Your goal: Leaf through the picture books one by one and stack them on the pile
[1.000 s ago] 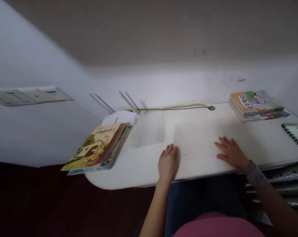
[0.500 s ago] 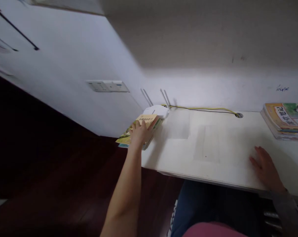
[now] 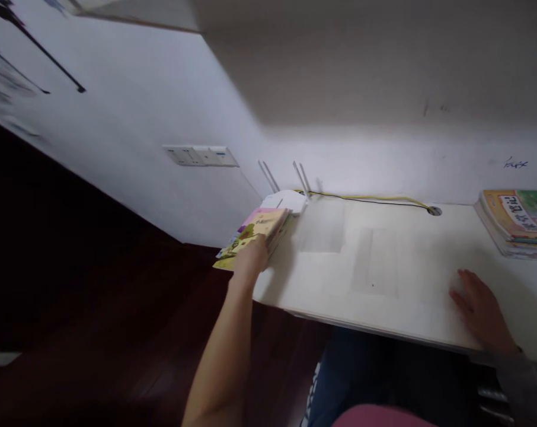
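At the desk's left end lies a small stack of thin books (image 3: pixel 268 222), a yellow-covered one on top and a pink edge showing behind it. My left hand (image 3: pixel 251 258) is closed on the near right edge of this stack; some of its fingers are hidden. The stack sits in front of a white router (image 3: pixel 286 200) with upright antennas. My right hand (image 3: pixel 479 305) rests on the white desk (image 3: pixel 331 290) at the right, fingers stretched out and holding nothing.
Another pile of books (image 3: pixel 520 222) stands at the right against the wall. Yellow and black cables (image 3: pixel 375 198) run along the back to a cable hole (image 3: pixel 434 211). A socket panel (image 3: pixel 201 156) is on the left wall, and dark floor (image 3: pixel 130 332) lies below.
My left hand has slid from lying over the yellow cover to the stack's near right edge, and its fingers have closed. The pink edge now shows. My right hand stays in place.
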A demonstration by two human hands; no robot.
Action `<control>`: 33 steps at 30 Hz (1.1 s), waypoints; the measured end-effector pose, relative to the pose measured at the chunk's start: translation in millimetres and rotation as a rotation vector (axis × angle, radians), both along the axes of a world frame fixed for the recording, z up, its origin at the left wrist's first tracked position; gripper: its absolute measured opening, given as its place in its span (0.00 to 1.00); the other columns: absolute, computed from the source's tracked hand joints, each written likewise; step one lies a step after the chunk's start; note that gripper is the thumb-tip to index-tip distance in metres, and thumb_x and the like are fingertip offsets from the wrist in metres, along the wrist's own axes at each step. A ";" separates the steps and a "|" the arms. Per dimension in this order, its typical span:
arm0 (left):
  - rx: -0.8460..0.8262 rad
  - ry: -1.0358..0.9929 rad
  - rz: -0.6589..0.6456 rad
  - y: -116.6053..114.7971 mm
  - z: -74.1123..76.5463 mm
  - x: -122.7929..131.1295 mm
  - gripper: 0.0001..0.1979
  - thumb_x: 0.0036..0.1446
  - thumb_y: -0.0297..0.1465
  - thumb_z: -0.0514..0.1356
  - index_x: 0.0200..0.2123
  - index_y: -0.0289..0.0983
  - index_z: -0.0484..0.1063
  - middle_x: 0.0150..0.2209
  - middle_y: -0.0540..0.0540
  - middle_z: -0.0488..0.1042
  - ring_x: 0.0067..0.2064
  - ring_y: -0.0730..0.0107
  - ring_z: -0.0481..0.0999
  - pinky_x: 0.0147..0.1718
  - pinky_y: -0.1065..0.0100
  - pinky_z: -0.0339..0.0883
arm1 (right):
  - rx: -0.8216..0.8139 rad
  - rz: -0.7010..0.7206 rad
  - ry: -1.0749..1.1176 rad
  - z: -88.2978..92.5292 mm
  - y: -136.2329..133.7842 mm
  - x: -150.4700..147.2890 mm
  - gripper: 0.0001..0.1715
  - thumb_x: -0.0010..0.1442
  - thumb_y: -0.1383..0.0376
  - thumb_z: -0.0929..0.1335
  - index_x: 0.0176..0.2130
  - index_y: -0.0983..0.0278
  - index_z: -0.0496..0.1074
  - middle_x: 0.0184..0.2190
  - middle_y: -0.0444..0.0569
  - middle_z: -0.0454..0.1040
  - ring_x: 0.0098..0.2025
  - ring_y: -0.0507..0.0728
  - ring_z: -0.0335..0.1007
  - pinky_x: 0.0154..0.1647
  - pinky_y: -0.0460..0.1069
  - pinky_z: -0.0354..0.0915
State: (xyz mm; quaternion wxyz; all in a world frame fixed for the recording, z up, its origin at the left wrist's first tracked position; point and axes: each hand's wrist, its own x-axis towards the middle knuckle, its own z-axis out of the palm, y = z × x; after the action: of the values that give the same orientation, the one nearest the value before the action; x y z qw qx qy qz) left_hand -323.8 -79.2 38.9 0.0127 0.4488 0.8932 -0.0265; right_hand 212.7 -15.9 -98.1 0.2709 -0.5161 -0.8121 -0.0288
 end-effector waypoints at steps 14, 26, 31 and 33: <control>0.968 -1.399 -0.211 11.4 20.8 158.5 0.23 0.51 0.39 0.59 0.49 0.35 0.64 0.34 0.46 0.77 0.31 0.69 0.76 0.31 0.68 0.71 | -0.028 0.160 -0.089 51.8 -10.0 -39.7 0.26 0.65 0.55 0.57 0.58 0.61 0.62 0.59 0.57 0.64 0.63 0.63 0.54 0.61 0.62 0.49; 0.679 -1.536 -0.203 44.6 -31.7 234.4 0.19 0.53 0.37 0.58 0.47 0.35 0.66 0.34 0.45 0.77 0.30 0.68 0.76 0.26 0.70 0.68 | -0.108 0.100 0.203 43.8 -19.7 -47.0 0.24 0.66 0.58 0.55 0.56 0.63 0.65 0.55 0.58 0.68 0.58 0.63 0.61 0.58 0.63 0.58; 0.691 -1.163 -0.524 16.5 -3.5 263.8 0.23 0.60 0.39 0.53 0.57 0.37 0.62 0.36 0.45 0.78 0.32 0.66 0.77 0.29 0.68 0.71 | -0.319 0.358 0.614 89.8 -34.9 -81.9 0.33 0.65 0.51 0.56 0.64 0.59 0.49 0.61 0.56 0.60 0.61 0.61 0.58 0.57 0.60 0.62; 0.679 -1.065 -0.784 5.9 3.7 283.9 0.23 0.62 0.36 0.51 0.59 0.37 0.60 0.47 0.41 0.76 0.45 0.61 0.77 0.42 0.63 0.71 | -0.372 0.428 0.744 108.2 -36.5 -93.3 0.36 0.64 0.49 0.57 0.65 0.60 0.46 0.62 0.56 0.58 0.62 0.61 0.57 0.58 0.60 0.61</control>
State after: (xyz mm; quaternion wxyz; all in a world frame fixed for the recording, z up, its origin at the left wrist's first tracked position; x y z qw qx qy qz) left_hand -39.9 -73.2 42.6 0.2941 0.6659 0.4996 0.4696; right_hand 119.4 -52.4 10.1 0.4462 -0.3519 -0.7395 0.3608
